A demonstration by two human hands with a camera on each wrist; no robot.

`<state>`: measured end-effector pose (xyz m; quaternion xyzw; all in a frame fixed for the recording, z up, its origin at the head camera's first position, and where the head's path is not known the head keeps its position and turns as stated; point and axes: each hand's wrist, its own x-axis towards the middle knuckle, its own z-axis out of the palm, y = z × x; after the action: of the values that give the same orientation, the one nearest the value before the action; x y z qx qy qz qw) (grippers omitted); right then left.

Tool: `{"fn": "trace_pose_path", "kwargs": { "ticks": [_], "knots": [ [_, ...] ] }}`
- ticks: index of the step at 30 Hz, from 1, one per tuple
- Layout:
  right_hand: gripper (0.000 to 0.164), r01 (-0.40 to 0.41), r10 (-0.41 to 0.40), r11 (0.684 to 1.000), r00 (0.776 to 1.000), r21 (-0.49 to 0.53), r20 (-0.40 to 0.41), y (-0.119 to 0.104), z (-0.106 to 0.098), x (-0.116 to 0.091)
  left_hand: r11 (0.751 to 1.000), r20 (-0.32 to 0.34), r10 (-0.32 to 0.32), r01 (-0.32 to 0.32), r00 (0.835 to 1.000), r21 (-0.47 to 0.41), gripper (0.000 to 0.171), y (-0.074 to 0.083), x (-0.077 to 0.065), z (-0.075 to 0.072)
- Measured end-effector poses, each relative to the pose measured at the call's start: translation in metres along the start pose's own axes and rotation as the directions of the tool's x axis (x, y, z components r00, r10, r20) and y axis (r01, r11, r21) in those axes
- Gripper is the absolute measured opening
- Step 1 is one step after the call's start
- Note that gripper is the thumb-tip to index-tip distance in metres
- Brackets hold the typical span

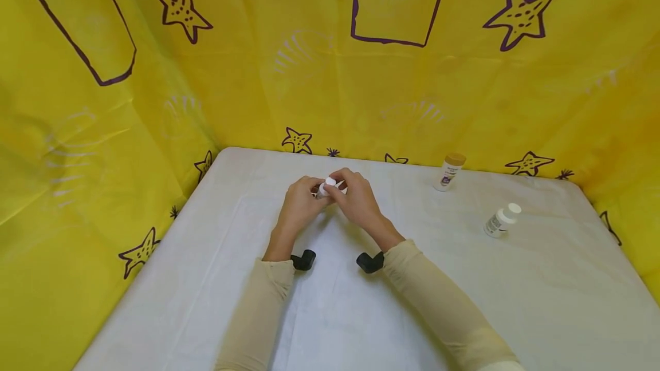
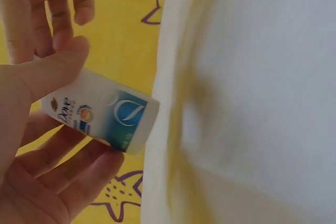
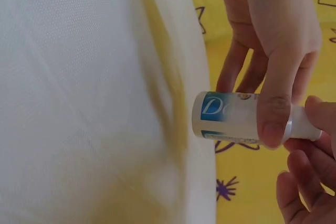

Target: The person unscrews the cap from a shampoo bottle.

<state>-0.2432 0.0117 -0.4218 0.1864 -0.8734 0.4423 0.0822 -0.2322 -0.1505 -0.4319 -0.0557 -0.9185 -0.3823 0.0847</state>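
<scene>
Now the left hand (image 1: 300,205) grips the Dove bottle (image 3: 231,114) below its cap (image 3: 300,124)

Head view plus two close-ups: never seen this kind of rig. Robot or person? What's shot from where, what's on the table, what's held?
No robot: these are a person's bare hands. The wide picture comes from a camera worn on the head, looking forward and down; the two close-ups come from cameras on the wrists, one each. The black pieces by the wrists are probably those cameras. The left hand holds the body of a small white Dove bottle, while the right hand pinches its white cap. On the white-covered table stand a tan-capped bottle and a white-capped bottle.
</scene>
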Motion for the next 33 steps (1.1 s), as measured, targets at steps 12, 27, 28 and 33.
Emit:
{"fn": "trace_pose_path", "kwargs": {
  "ticks": [12, 27, 28, 33],
  "knots": [
    [0.029, -0.02, 0.021, 1.0, 0.997, 0.011, -0.074, 0.011, -0.032, -0.015, 0.99, 0.012, 0.075, -0.073, 0.997, -0.119, 0.048, 0.021, -0.004, 0.031],
    [0.029, -0.005, 0.012, 0.999, 0.988, 0.046, -0.152, 0.025, -0.068, -0.03, 0.986, 0.064, 0.141, -0.134, 0.988, -0.102, 0.041, 0.047, -0.009, 0.051],
    [0.031, -0.007, 0.015, 0.999, 0.988, 0.051, -0.157, 0.025, -0.07, -0.03, 0.984, 0.06, 0.154, -0.147, 0.986, -0.098, 0.041, 0.049, -0.009, 0.051],
    [0.035, -0.012, 0.026, 0.997, 0.981, 0.076, -0.194, 0.027, -0.081, -0.035, 0.973, 0.047, 0.216, -0.212, 0.975, -0.087, 0.042, 0.061, -0.006, 0.052]
  ]
}}
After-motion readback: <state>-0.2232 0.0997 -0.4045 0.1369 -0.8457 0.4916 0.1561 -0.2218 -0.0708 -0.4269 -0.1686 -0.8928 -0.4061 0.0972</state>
